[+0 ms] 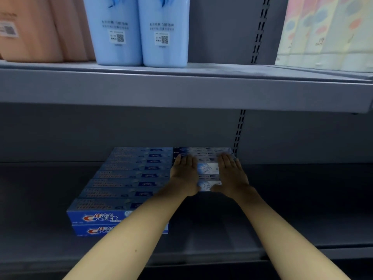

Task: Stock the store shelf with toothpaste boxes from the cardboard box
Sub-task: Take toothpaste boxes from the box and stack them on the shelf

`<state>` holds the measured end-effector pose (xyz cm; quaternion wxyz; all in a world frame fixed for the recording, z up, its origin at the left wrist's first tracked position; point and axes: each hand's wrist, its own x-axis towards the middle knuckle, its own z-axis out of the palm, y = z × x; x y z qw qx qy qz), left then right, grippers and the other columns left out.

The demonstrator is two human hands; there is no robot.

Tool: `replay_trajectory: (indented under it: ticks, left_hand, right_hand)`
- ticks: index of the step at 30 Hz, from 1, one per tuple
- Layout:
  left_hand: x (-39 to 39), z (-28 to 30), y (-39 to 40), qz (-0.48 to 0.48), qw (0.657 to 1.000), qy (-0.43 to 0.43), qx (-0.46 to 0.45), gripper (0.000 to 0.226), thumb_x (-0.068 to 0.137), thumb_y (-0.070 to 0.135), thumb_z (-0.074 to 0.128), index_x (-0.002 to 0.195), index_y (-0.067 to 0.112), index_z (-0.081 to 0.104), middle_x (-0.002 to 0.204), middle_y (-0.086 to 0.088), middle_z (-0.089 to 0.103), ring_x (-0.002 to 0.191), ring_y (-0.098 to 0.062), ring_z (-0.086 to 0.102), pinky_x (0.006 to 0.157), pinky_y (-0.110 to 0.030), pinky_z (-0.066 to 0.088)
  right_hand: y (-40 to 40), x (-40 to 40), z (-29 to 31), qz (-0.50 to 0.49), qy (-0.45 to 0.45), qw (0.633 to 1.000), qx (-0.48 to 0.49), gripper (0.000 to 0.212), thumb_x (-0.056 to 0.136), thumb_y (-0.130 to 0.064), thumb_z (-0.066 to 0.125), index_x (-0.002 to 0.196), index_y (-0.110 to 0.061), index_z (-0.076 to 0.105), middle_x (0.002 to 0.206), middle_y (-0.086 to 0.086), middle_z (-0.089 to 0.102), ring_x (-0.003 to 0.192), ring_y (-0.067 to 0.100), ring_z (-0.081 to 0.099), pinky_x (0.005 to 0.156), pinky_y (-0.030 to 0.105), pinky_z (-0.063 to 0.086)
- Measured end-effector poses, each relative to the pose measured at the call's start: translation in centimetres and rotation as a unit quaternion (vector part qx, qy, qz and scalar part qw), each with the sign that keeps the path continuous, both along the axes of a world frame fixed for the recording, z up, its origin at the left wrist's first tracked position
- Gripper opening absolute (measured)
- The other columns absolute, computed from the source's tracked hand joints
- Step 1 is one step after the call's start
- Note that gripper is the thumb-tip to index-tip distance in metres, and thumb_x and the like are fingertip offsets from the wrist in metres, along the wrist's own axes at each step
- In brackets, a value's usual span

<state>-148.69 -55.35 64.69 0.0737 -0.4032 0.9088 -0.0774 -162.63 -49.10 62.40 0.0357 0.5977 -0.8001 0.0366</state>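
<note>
**Both hands flat on the white toothpaste boxes, deep on the lower shelf**

Head view: both bare forearms reach forward and up from the bottom edge, converging toward the middle of the picture. The left hand [184,174] lies palm down with its fingers straight and together, pointing toward 12 o'clock, resting on top of the white toothpaste boxes [207,168]. The right hand [232,174] mirrors it just beside, palm down, fingers straight and slightly spread, its thumb angled inward toward 9 o'clock along the near edge of the same boxes. Neither hand curls round anything; both press flat.

The white toothpaste boxes sit at the back of the lower shelf [302,199], close to the rear panel, with their long axis running 9 to 3 o'clock. Their print is too blurred to read. Touching them at 9 o'clock is the stack of blue toothpaste boxes [125,178], laid in a row that runs from the rear panel toward the shelf's front edge, each box's long axis also lying 9 to 3 o'clock. The two nearest blue boxes are stacked one on the other, and their front faces read "Crest" in red and white, with Chinese characters above.

On the upper shelf [181,87], at 11 o'clock, stand two pale blue packs [137,31] bearing QR-code stickers and small unreadable text. Peach-coloured packs [30,31] stand at 10 o'clock, and patterned pastel packs [327,31] at 2 o'clock.
</note>
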Motion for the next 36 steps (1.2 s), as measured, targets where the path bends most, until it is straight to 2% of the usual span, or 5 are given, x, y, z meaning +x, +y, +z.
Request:
replay_trajectory:
  ticks: [9,17,27,31,36]
  left_hand:
    - [0.3,-0.3,-0.7,-0.016,1.000,0.007,0.011,0.099,0.089,0.055,0.047,0.148,0.004,-0.013,0.157,-0.013,-0.009,0.146,-0.026,-0.006,0.119,-0.040,-0.006]
    - [-0.4,1.1,0.7,0.025,0.999,0.027,0.015,0.105,0.086,0.057,0.052,0.148,0.002,-0.013,0.157,-0.015,-0.009,0.146,-0.027,-0.006,0.119,-0.043,-0.005]
    - [3.1,-0.3,7.4,0.096,0.990,0.099,-0.031,0.086,0.095,0.052,0.036,0.148,0.004,-0.013,0.158,-0.010,-0.011,0.146,-0.022,-0.010,0.115,-0.040,-0.014]
    - [4.9,-1.7,10.2,0.084,0.984,0.150,-0.048,0.085,0.094,0.052,0.038,0.149,0.003,-0.006,0.158,-0.012,-0.004,0.146,-0.024,-0.002,0.116,-0.041,-0.010]
    - [7.4,-2.6,13.0,0.044,0.975,0.199,-0.086,0.085,0.092,0.051,0.042,0.149,0.003,0.002,0.157,-0.015,0.004,0.146,-0.026,0.005,0.116,-0.042,-0.008]
  right_hand:
    - [-0.1,0.0,-0.1,-0.007,0.002,1.000,0.000,0.111,0.080,-0.048,0.067,0.150,-0.005,-0.008,0.159,0.008,-0.009,0.147,0.022,-0.009,0.118,0.037,-0.007]
    - [0.2,1.0,0.5,-0.047,0.054,0.996,0.048,0.120,0.078,-0.061,0.060,0.147,-0.003,-0.019,0.157,0.011,-0.017,0.146,0.023,-0.013,0.116,0.042,-0.010]
    - [3.9,3.9,-1.2,-0.032,0.015,0.998,-0.058,0.091,0.095,-0.044,0.046,0.147,-0.005,-0.017,0.158,0.008,-0.014,0.146,0.019,-0.011,0.117,0.040,-0.010]
    - [6.1,5.7,-1.7,-0.034,-0.029,0.995,-0.093,0.090,0.094,-0.044,0.046,0.148,-0.006,-0.015,0.158,0.008,-0.013,0.146,0.020,-0.011,0.116,0.038,-0.011]
    - [9.7,8.1,-2.1,-0.037,-0.005,0.991,-0.127,0.091,0.091,-0.047,0.049,0.150,-0.003,-0.005,0.159,0.013,-0.003,0.147,0.025,-0.005,0.117,0.041,-0.006]
